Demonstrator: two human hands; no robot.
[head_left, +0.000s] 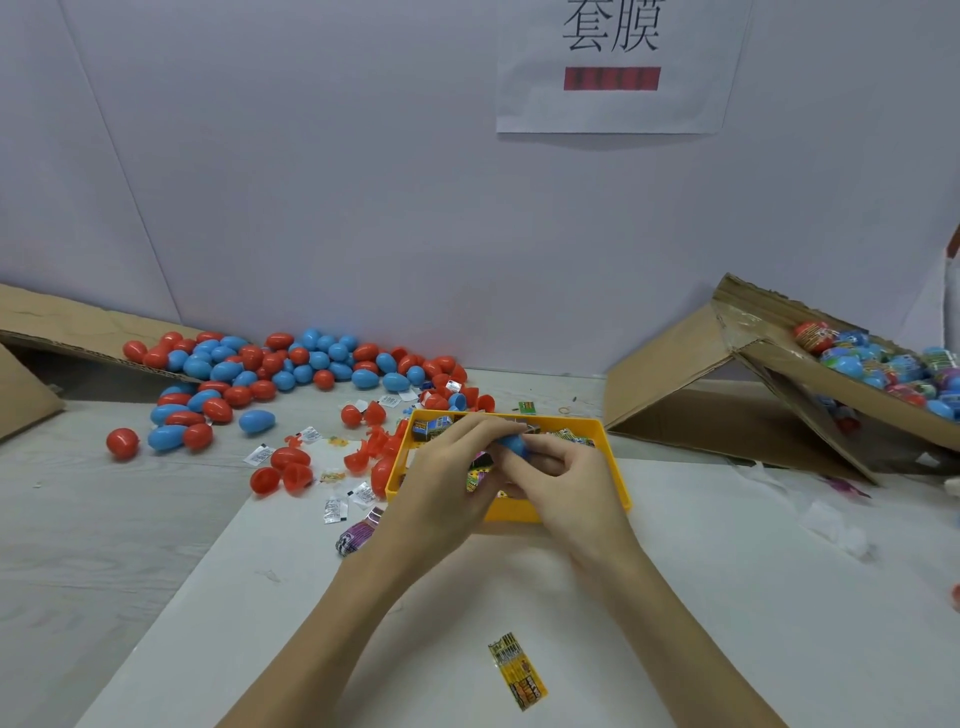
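Note:
Both hands meet over a yellow tray (610, 441) at the middle of the table. My left hand (447, 483) and my right hand (566, 478) together grip a blue plastic egg (514, 444), with a printed film sleeve (480, 470) half on it below the fingers. The tray holds more printed sleeves and small boxes, mostly hidden by my hands. A flat yellow printed sleeve (518, 670) lies on the white sheet near the front edge.
Several red and blue eggs (291, 364) are heaped at the back left, with open red halves (291, 470) and small white packets beside the tray. A tilted cardboard box (779, 374) at right holds wrapped eggs (883, 364). A cardboard flap (62, 322) lies at left.

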